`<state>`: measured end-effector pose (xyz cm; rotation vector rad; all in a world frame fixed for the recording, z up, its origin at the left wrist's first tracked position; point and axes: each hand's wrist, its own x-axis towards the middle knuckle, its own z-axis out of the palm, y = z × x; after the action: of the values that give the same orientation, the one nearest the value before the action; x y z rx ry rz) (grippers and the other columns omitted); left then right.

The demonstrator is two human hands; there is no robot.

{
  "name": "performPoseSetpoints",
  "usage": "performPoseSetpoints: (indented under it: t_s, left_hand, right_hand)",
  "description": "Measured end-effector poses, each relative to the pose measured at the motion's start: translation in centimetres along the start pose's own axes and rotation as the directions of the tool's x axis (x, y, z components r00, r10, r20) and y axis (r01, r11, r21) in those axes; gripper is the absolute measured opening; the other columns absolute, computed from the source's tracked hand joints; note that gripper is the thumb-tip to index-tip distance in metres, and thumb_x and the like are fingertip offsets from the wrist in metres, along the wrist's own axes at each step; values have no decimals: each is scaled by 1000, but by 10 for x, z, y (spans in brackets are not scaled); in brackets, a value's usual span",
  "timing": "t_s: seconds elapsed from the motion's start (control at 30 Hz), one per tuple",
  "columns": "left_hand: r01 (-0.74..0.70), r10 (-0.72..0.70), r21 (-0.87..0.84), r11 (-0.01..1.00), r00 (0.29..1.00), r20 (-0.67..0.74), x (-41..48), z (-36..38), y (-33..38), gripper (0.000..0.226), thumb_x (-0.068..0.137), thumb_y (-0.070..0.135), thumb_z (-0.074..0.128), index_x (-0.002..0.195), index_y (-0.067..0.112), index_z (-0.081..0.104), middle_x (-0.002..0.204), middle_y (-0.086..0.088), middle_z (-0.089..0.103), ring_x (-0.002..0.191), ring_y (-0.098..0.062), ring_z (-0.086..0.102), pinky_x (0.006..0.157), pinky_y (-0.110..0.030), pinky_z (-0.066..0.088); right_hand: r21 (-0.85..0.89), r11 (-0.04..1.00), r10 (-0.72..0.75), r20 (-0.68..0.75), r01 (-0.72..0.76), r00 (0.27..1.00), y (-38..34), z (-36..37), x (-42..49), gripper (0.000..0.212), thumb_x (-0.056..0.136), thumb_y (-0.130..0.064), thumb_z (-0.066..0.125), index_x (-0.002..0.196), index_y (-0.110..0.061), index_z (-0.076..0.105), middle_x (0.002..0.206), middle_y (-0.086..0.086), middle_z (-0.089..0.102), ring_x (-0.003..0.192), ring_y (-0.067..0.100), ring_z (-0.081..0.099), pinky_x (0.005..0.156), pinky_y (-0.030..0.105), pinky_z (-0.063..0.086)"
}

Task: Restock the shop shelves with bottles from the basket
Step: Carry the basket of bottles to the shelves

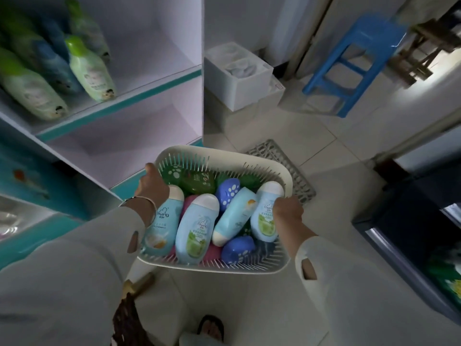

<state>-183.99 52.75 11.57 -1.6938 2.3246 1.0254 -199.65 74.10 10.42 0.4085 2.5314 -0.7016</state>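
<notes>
I carry a white slotted plastic basket (249, 166) in front of me, above the floor. My left hand (152, 186) grips its left rim and my right hand (287, 211) grips its right rim. Inside lie several bottles: light blue ones with white caps (197, 228), a dark green one (197, 181), blue spotted ones (227, 193) and pink ones partly buried. To the left stand white shelves with teal edges (119, 103). Pale green bottles with green caps (89, 68) stand on the upper shelf; the shelf below looks bare.
A white box (239, 93) sits on the floor past the shelf unit. A blue plastic stool (354, 58) stands farther back on the right. A grey mesh mat (282, 161) lies under the basket's far side. A dark cabinet (411, 233) lines the right side.
</notes>
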Motion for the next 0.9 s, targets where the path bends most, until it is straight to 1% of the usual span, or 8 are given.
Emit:
performPoseSetpoints:
  t_s: [0.17,0.27,0.47,0.57,0.6,0.7,0.77,0.9]
  left_hand:
    - [116,-116,17,993,993,12,19,23,9,60,85,0,48,136,8,17,117,-27,46,107,-44,51,89,-53,48]
    - [164,-164,27,986,986,-3,21,28,16,58,82,0,48,132,10,21,123,-26,42,112,-47,46,94,-56,43]
    - [99,-107,121,988,992,61,18,20,22,58,86,4,49,135,3,19,128,-25,37,120,-45,41,100,-53,39]
    - [32,-49,187,982,995,90,6,10,18,68,87,5,47,143,6,8,133,-26,33,122,-46,39,100,-52,38]
    - [-3,-17,212,977,996,92,0,7,16,67,87,5,47,143,8,10,132,-25,33,121,-45,40,98,-51,39]
    - [-111,77,324,939,990,116,-19,-6,9,59,85,9,49,138,14,25,126,-18,37,115,-38,45,92,-47,42]
    - [-164,113,376,912,982,153,-32,-22,5,55,86,13,49,137,17,29,124,-15,39,113,-35,47,91,-45,43]
    - [-221,164,384,897,971,177,-59,-69,-6,43,90,19,47,133,21,40,125,-10,46,114,-29,48,93,-42,41]
  right_hand:
    - [35,999,-19,-43,21,999,-5,4,19,43,98,-20,37,137,-3,37,139,19,45,125,38,46,103,43,36]
    - [27,1000,-11,-69,13,998,-5,7,24,44,98,-22,37,137,-2,37,139,20,45,125,39,46,103,43,37]
    - [-17,999,27,-106,-29,994,-13,12,26,47,92,-24,45,134,-3,37,135,17,49,122,38,49,102,46,39]
    - [-131,990,28,-146,-47,989,-20,16,14,60,90,-29,53,138,-2,29,141,18,37,127,36,40,103,46,33]
    - [-152,988,20,-146,-42,989,-24,15,6,65,90,-32,55,141,-3,26,143,19,32,129,35,37,104,47,32]
    - [-207,976,-90,-86,71,992,-37,16,-19,69,90,-36,55,147,-14,21,153,13,16,137,35,24,111,46,26]
    - [-216,961,-179,-9,173,984,-48,19,-42,64,92,-33,52,147,-15,23,154,10,10,138,33,21,109,44,30]
    - [-261,877,-392,101,404,914,-70,20,-101,52,92,-24,52,139,-11,36,149,12,20,133,35,28,104,43,37]
